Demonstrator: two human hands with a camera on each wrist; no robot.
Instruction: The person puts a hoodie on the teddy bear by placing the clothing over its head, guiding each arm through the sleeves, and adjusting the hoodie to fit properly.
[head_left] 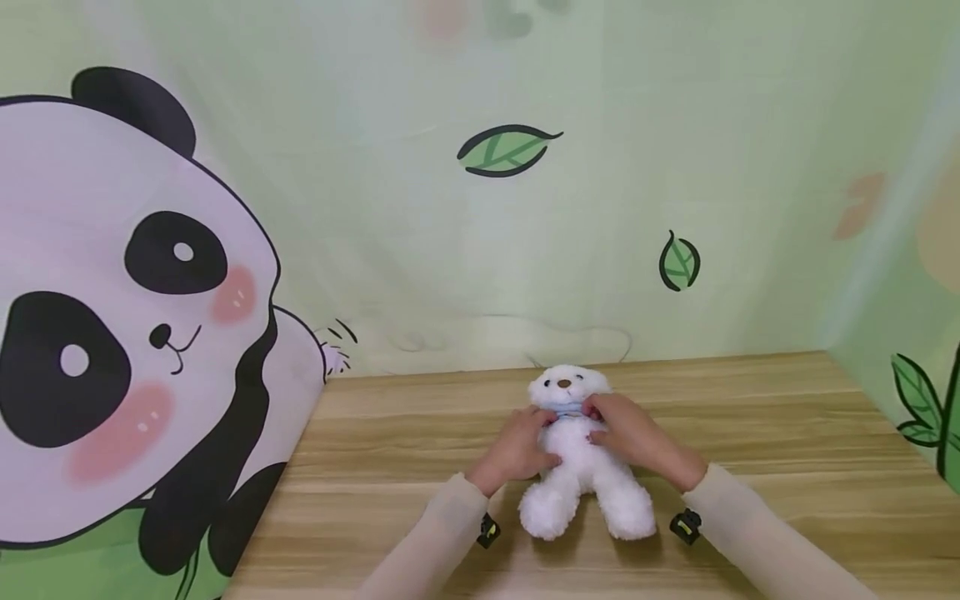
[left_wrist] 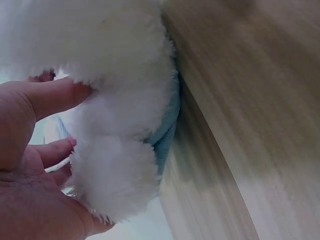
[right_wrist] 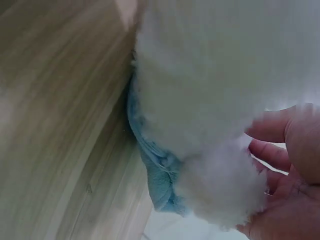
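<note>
A white fluffy stuffed bear [head_left: 581,450] lies face up on the wooden table, legs toward me. Round its neck is a light blue scarf [head_left: 570,409]. My left hand [head_left: 517,446] grips the bear's side, fingertips at the scarf's edge and thumb on the belly fur. From the other side my right hand [head_left: 633,433] holds it likewise, its fingers by the scarf and its thumb lower on the chest. In both wrist views blue cloth [left_wrist: 167,120] shows along the bear's underside, near the tabletop. Fur hides some fingertips.
Wood-grain tabletop [head_left: 390,467] extends on both sides of the bear. Behind it hangs a pale green backdrop [head_left: 375,208] printed with leaves, and a large printed panda [head_left: 210,183] fills the left. Small black devices [head_left: 686,527] sit at both wrists.
</note>
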